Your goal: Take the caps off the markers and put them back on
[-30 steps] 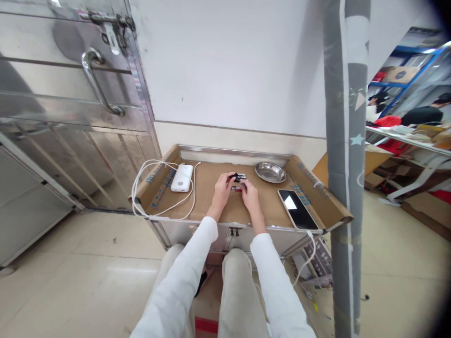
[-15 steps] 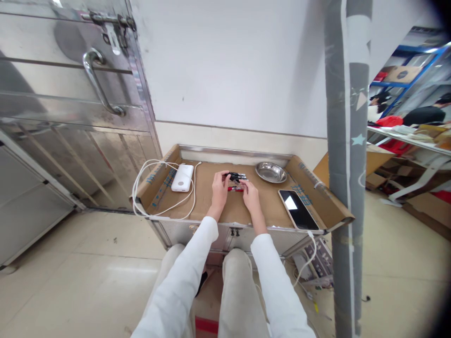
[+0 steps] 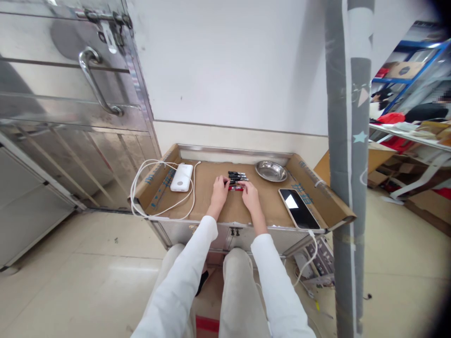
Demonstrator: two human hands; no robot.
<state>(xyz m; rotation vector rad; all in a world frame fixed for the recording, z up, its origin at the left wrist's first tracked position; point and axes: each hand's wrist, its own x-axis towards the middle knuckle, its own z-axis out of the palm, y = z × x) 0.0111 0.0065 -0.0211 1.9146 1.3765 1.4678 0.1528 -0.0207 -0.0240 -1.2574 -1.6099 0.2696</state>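
Note:
Several black pens (image 3: pixel 237 174) lie side by side on the cardboard-covered tabletop, pointing left and right. On the near side of them shows a red pen (image 3: pixel 235 188), partly hidden by my fingers. My left hand (image 3: pixel 220 191) is closed at the left ends of the nearest pens, its fingertips on a black one. From the other side, my right hand (image 3: pixel 251 196) pinches that pen's right end with thumb and forefinger. The grip itself is small and partly covered.
A metal dish (image 3: pixel 271 171) stands behind my right hand, and a phone (image 3: pixel 299 209) lies near the right edge. At left are a white power bank (image 3: pixel 182 177) and a looped cable (image 3: pixel 193 199). A wrapped pole (image 3: pixel 347 141) rises beside the table.
Both hands have shifted slightly nearer to me, from the farther black pens to the nearer ones. The black pens behind my fingers are now more exposed.

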